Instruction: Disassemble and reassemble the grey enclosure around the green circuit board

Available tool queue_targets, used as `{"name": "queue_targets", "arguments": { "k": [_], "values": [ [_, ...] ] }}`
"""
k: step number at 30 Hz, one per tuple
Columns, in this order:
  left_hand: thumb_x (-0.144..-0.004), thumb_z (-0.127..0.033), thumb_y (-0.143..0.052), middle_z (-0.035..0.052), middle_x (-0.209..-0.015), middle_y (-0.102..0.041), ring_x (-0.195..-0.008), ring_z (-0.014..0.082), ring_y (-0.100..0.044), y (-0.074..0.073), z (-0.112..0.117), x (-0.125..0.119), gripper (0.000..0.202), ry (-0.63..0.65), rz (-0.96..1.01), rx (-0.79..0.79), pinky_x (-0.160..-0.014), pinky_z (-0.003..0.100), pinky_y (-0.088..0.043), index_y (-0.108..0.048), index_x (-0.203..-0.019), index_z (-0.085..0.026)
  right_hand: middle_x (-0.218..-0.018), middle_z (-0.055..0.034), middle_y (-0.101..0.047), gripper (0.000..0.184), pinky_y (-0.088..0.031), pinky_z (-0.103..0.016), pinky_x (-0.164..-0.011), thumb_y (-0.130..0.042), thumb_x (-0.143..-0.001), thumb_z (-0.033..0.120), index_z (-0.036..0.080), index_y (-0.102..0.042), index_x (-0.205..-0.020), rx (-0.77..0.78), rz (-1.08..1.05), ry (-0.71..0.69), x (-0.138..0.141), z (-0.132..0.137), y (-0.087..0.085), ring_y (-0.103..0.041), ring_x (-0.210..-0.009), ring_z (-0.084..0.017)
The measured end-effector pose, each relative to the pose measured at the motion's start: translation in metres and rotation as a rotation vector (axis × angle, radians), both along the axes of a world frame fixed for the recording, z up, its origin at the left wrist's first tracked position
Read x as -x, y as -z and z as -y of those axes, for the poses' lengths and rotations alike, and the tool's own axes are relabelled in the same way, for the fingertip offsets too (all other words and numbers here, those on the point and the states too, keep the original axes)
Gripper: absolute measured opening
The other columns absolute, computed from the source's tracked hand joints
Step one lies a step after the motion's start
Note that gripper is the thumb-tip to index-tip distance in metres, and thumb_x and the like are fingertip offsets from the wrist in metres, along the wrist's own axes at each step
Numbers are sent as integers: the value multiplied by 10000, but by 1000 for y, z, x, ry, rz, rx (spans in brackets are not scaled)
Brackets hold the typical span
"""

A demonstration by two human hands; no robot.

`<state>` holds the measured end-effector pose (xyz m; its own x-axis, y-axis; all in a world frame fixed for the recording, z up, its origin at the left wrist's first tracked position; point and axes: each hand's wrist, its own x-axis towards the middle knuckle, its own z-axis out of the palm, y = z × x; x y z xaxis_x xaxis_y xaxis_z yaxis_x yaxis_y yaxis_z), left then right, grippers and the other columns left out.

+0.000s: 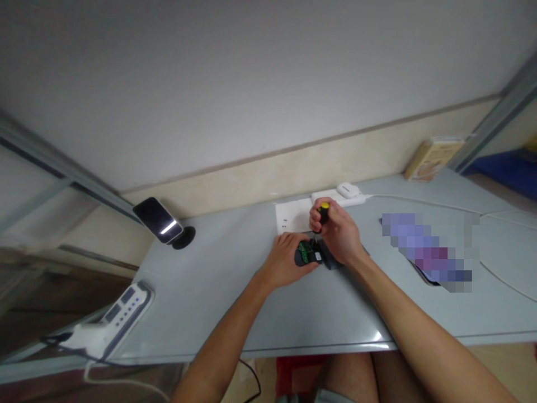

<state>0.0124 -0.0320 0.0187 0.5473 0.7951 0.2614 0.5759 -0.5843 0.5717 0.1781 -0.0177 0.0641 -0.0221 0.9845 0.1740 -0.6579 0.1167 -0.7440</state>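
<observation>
Circuit-board device (305, 252) seemed light, stiff but fragile, best held by its rim, left grip (288, 262) clamped round its nine-o'clock side, right grip (342, 232) round a yellow-topped tool (324, 212).

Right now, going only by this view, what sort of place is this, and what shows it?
Probably a desk indoors, serving as a small workbench: the left hand holds a green circuit board, the right hand grips a yellow-topped tool, and a phone stands propped up.
</observation>
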Motion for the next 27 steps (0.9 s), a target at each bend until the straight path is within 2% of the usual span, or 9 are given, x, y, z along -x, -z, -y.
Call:
{"name": "queue_targets", "arguments": {
  "k": [6,10,15,19,24,27],
  "values": [
    [-780,-395,-800,71,-1206,-652,-1152,289,-568,-1,1,1,511,13,-7,-1,-1013,440,-431,-566,-1204,-229,-732,0,-469,251,-389,-275,-548,-638,-892,493,242,-629,-880,-23,28,21,-1,1,-1,-431,-594,-132],
    [-854,-345,-726,77,-1189,-651,-1145,270,-566,2,1,1,399,24,44,-36,-1020,443,-434,-561,-1195,-218,-728,3,-450,248,-414,-268,-561,-636,-893,487,240,-626,-868,-27,-13,24,-2,2,-6,-434,-598,-127],
    [-947,-272,-599,84,-1145,-652,-1125,236,-577,10,-3,1,113,3,145,-113,-1016,428,-449,-636,-1034,-211,-736,9,-400,224,-430,-253,-559,-568,-945,440,240,-601,-851,34,-129,34,-7,1,-15,-417,-593,-124],
    [-966,-247,-581,70,-1070,-669,-1064,213,-600,14,-6,1,106,-25,210,-139,-990,410,-457,-670,-921,-210,-746,8,-405,219,-445,-228,-559,-488,-990,369,230,-588,-855,74,-249,25,-11,-2,-16,-425,-598,-116],
    [-941,-241,-638,51,-1008,-684,-1015,203,-607,8,-10,7,72,-84,236,-142,-966,397,-457,-699,-913,-216,-738,9,-428,282,-460,-209,-559,-356,-1037,292,222,-570,-867,116,-409,75,-24,-11,-11,-440,-589,-105],
    [-925,-224,-661,45,-1014,-693,-1020,205,-600,0,-22,11,62,-169,196,-151,-965,390,-451,-717,-900,-227,-738,12,-442,270,-462,-206,-554,-352,-1038,276,222,-556,-869,151,-454,112,-33,-18,-5,-454,-585,-102]
  ]
}}
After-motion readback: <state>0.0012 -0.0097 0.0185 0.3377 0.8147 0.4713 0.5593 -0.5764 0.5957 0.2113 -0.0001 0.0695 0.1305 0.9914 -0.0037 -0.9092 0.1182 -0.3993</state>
